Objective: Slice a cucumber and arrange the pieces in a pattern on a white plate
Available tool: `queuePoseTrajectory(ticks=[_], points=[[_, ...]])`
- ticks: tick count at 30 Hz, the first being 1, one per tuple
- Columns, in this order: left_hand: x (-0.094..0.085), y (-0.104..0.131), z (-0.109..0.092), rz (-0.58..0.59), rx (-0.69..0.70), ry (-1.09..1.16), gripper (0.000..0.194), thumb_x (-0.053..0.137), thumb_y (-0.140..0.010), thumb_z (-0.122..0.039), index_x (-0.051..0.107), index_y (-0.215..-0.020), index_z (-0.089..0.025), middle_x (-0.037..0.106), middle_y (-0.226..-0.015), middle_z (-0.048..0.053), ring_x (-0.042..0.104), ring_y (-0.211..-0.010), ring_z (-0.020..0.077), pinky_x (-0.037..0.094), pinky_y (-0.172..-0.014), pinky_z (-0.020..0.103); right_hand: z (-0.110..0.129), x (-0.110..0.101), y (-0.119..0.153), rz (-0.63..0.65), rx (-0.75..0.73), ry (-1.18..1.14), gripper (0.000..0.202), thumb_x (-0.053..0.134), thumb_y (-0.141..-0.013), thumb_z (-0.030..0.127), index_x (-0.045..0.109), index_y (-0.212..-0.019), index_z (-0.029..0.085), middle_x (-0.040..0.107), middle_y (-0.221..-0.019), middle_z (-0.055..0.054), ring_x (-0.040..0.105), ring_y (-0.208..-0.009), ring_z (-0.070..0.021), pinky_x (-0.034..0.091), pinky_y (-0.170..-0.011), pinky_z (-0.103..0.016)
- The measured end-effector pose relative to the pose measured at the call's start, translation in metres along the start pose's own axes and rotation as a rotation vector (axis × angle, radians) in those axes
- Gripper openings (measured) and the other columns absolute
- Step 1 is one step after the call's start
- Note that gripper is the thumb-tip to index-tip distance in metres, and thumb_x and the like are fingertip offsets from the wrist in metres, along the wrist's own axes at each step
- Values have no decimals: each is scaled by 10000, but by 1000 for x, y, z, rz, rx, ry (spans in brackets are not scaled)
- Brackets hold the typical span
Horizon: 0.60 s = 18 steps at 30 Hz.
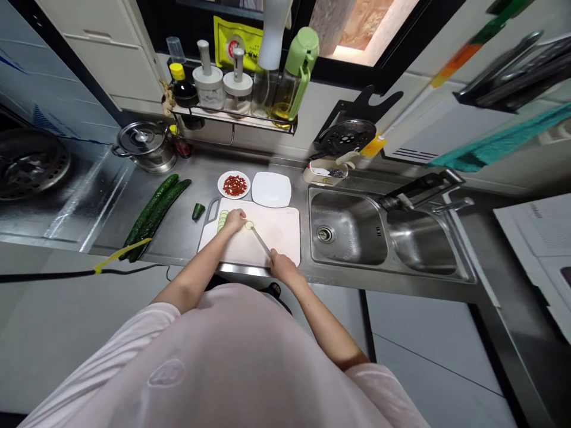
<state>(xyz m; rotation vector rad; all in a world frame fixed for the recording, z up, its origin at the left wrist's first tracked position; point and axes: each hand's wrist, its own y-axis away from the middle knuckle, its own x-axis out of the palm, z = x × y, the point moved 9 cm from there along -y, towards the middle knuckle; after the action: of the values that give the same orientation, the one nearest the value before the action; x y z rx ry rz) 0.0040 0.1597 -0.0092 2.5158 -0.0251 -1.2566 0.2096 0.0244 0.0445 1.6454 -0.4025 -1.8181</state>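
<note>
My right hand [283,266] is wrapped round the handle of a kitchen knife [261,241], whose blade slants away across the white cutting board [281,229]. At the blade's tip lies a round, pale green cucumber slice [249,225]. Just left of that slice is my left hand [234,221], its fingers curled together over the board; what they may hold is hidden. A row of overlapping cucumber slices [222,219] lies beside it, partly covered by the hand. Off the board, to the left, sits a dark green cucumber end [198,211].
Whole cucumbers [156,211] lie at the left. Behind the board stand a plate of chopped red pieces [234,185] and a square white plate [271,189]. A double sink [348,226] is at the right, a lidded pot [145,145] at the back left, a seasoning shelf [232,117] above.
</note>
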Motion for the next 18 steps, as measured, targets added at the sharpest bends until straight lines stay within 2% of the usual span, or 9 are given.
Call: queuePoseTrajectory(ticks=[11,18], points=[[0,-1,1,-6,-6,5,162,656,-685,-217,639,-844,-192,637,-813,13,559,-748,134,408,-686,234,11,-7,-16,-7,-13,-19,258,335,-905,192,421,-1148,195,629,-974,-121,611,-880,-230,406,-682,-290],[1,-2,2,-8,2,9,153,659,-688,-231,636,-834,-192,637,-798,9,555,-732,130,402,-675,232,12,-9,-18,-2,-15,-26,248,333,-899,190,423,-1130,198,629,-954,-117,612,-855,-234,401,-648,-286]])
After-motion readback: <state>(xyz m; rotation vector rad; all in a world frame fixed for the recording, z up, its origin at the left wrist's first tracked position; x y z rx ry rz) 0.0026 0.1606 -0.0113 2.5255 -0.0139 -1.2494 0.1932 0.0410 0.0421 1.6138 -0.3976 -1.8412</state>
